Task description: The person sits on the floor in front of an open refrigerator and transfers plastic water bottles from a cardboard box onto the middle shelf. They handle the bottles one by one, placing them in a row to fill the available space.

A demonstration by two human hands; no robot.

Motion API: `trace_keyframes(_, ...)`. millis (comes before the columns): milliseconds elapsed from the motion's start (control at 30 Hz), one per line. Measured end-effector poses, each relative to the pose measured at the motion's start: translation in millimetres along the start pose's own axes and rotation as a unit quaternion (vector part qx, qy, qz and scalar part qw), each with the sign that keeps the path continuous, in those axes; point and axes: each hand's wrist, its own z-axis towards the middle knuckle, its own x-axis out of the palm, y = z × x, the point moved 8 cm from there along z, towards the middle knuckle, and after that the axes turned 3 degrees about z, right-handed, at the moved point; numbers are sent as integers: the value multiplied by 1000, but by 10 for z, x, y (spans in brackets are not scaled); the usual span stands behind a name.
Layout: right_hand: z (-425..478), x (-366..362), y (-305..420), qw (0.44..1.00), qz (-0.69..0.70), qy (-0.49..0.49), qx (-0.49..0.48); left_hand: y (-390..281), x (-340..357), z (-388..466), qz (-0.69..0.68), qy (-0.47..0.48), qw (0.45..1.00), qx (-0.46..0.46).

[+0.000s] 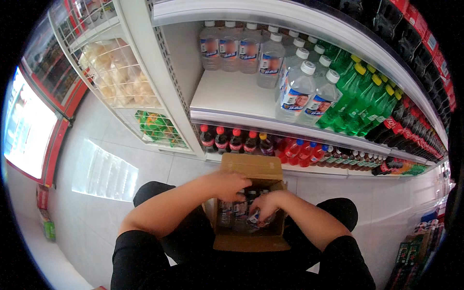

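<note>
An open cardboard box (253, 243) stands on the floor between my knees, with several clear plastic bottles (240, 214) with white caps inside. My left hand (232, 186) reaches over the box's left side, its fingers bent near a bottle cap; whether it grips one is hidden. Inside the right part of the box, my right hand (266, 208) is on a labelled bottle, slightly blurred, and its grip cannot be made out. Above the box, more clear labelled bottles (295, 94) with white caps stand on a white shelf (232, 92), in rows at the left back and towards the middle.
Green bottles (362, 98) with yellow caps stand right of the clear ones. Dark cola bottles (236, 141) and red drink bottles (301, 152) fill the lower shelf. A white wire rack (145, 72) with bagged goods is at the left; a red-framed cooler (50, 145) stands beyond it.
</note>
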Motion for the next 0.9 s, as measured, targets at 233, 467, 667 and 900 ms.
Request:
trace_keyframes(233, -1029, -665, 147, 882, 293, -151, -336, -375, 194, -17, -382, 206, 900, 46)
trace_keyframes(467, -1652, -1037, -127, 553, 659, -190, -472, -134, -456, -309, -822, -19, 561, 94)
trace_keyframes(667, -1398, -1085, -341, 585, 658, -317, -352, 681, -1254, -603, -529, -470, 706, -24)
trace_keyframes(900, -1263, -1096, -329, 632, 639, -328, -290, 986, -1693, -918, -146, -667, 729, -48)
